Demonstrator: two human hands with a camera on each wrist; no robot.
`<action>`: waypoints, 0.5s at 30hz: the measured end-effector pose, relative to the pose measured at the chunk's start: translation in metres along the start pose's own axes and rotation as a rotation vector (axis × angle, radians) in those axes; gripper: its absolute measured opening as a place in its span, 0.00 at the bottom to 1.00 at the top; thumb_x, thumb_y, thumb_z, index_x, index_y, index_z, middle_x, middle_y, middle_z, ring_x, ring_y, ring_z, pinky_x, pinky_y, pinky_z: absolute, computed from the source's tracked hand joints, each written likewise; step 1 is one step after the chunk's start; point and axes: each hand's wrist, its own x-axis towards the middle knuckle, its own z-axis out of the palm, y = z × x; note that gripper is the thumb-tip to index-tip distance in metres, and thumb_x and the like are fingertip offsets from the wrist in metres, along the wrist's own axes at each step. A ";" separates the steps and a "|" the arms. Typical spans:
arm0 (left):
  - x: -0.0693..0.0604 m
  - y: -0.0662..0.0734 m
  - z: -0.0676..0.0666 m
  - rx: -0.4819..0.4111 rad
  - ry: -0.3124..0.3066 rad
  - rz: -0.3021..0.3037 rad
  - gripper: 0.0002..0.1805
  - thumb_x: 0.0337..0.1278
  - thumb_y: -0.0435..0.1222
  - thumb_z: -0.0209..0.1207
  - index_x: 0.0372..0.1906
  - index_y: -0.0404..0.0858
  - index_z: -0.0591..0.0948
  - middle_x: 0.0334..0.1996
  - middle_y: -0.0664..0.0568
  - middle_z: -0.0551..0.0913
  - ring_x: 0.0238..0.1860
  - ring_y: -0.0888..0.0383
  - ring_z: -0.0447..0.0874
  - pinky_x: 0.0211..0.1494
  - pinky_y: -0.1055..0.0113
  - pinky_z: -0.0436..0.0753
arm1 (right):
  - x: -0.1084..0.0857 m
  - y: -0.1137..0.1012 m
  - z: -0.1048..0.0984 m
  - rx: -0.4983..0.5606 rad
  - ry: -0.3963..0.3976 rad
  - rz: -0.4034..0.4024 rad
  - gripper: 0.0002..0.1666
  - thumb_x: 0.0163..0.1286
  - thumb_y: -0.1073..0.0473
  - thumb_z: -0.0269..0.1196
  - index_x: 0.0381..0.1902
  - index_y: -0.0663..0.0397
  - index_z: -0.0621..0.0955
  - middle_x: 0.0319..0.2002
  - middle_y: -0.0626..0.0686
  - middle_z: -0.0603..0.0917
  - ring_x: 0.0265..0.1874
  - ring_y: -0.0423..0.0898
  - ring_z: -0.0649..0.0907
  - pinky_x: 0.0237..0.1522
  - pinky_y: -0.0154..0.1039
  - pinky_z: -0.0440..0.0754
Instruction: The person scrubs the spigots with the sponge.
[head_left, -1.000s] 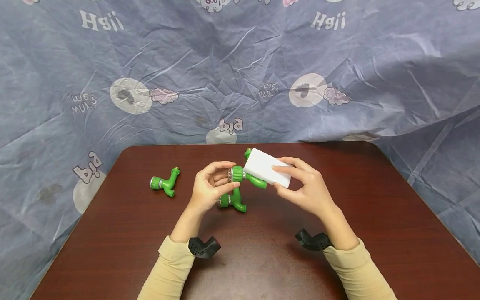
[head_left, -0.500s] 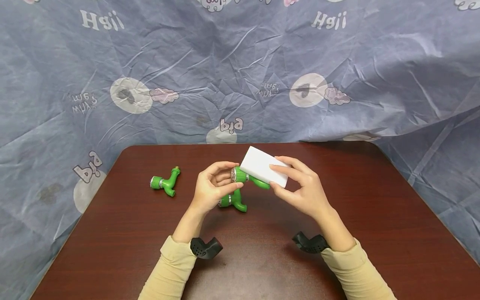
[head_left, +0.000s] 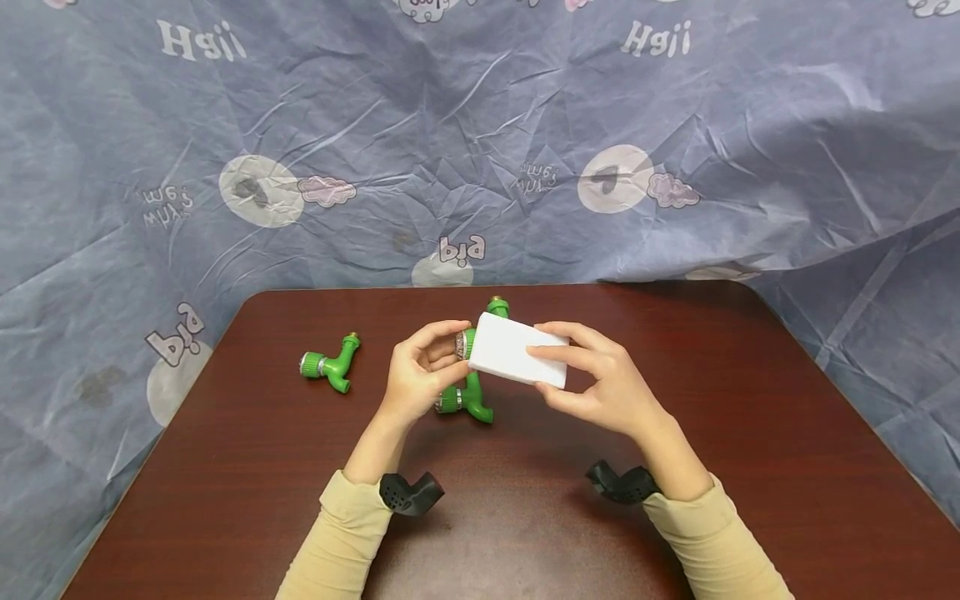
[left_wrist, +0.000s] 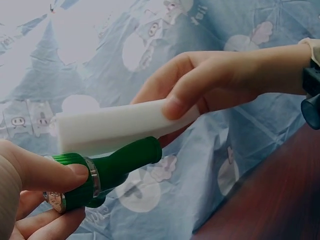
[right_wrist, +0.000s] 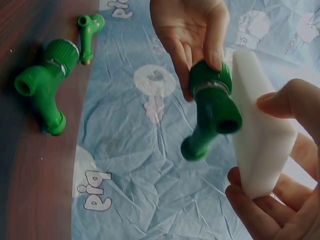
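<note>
I see the left hand point(head_left: 420, 373) pinching a green tap point(right_wrist: 204, 112) by its knob point(right_wrist: 206, 77), above the table point(head_left: 525, 525). The right hand point(head_left: 609, 379) grips a white block point(head_left: 510, 350) right beside it. A second tap point(head_left: 474, 402) lies below, a third tap point(head_left: 335, 365) off to the left.

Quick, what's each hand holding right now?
Left hand: holding a green tap.
Right hand: holding a white block.

Pale glare spreads across the table point(head_left: 483, 542) before me under even light, while my dimmer left-wrist view shades the green tap point(left_wrist: 114, 171) against washed-out cloth point(left_wrist: 100, 45).
</note>
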 end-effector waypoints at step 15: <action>0.004 0.000 -0.030 -0.035 0.128 -0.057 0.26 0.37 0.13 0.62 0.49 0.20 0.73 0.46 0.44 0.81 0.40 0.56 0.84 0.42 0.65 0.83 | 0.000 0.004 -0.012 -0.057 0.195 0.183 0.23 0.42 0.68 0.71 0.42 0.56 0.85 0.48 0.57 0.81 0.44 0.53 0.80 0.47 0.25 0.71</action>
